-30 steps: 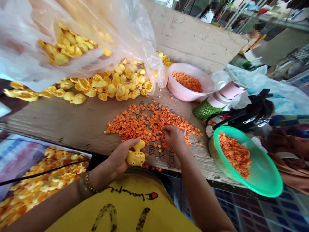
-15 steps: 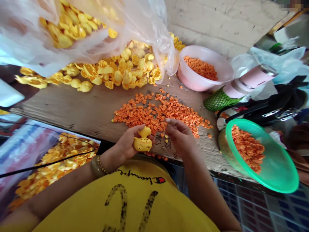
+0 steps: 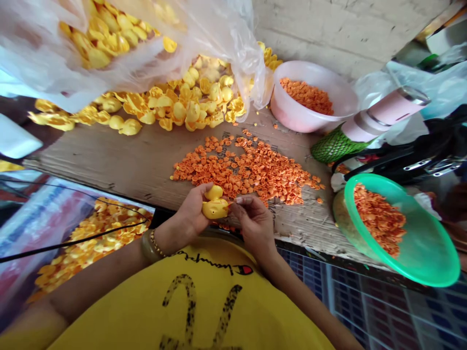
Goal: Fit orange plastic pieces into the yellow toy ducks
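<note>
My left hand (image 3: 190,214) is closed around a yellow plastic toy duck shell (image 3: 215,209), its rounded parts facing up above my shirt. Thumb and fingers of my right hand (image 3: 257,224) are pinched together against the right side of the shell. A speck of orange shows at those fingertips, a small orange plastic piece mostly hidden by them. Just beyond both hands, a loose spread of small orange pieces (image 3: 270,172) lies on the cardboard-covered table (image 3: 98,158).
Yellow shells (image 3: 182,107) are heaped at the back, beside a clear plastic bag (image 3: 233,43) of more shells. A pink bowl (image 3: 288,114), a pink tumbler (image 3: 394,109) and a green bowl (image 3: 434,248) stand rightward; both bowls hold orange pieces. More shells (image 3: 87,238) lie below left.
My right hand has moved left and down from the orange pieces to the duck shell. The left hand has turned the shell, so its outer side now faces up.
</note>
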The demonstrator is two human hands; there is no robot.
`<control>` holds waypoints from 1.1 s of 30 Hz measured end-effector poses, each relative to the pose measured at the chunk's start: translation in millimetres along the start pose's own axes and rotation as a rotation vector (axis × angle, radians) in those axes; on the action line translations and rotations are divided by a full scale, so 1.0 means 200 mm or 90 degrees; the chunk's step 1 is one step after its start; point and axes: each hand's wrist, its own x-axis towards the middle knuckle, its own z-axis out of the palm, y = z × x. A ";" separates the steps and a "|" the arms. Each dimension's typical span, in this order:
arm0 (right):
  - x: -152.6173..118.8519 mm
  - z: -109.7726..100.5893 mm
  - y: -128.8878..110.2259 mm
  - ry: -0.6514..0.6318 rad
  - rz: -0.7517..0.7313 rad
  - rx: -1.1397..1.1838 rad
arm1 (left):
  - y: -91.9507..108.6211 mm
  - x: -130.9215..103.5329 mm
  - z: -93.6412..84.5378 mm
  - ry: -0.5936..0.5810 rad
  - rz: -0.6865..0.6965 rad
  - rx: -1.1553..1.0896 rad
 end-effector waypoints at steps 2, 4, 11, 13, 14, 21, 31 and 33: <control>-0.01 0.00 0.02 0.006 -0.016 -0.037 | 0.00 0.00 0.01 0.017 0.006 0.006; -0.03 -0.01 0.04 0.010 -0.048 -0.090 | -0.01 -0.01 0.01 0.022 0.010 0.012; -0.04 -0.04 0.00 0.002 -0.189 -0.277 | -0.02 -0.01 0.00 0.024 0.015 0.015; -0.04 -0.04 -0.01 -0.014 -0.177 -0.281 | -0.02 -0.01 -0.01 0.020 0.020 0.014; -0.04 -0.03 -0.01 -0.018 -0.162 -0.270 | -0.02 -0.01 -0.01 0.017 0.019 0.014; -0.05 -0.01 0.01 -0.052 -0.231 -0.340 | -0.01 -0.02 -0.02 0.029 0.023 0.026; 0.02 -0.13 -0.08 -0.216 -0.088 -0.300 | -0.01 -0.04 -0.04 0.051 0.059 0.045; 0.01 -0.14 -0.12 -0.243 -0.092 -0.405 | -0.02 -0.06 -0.03 0.054 0.084 0.067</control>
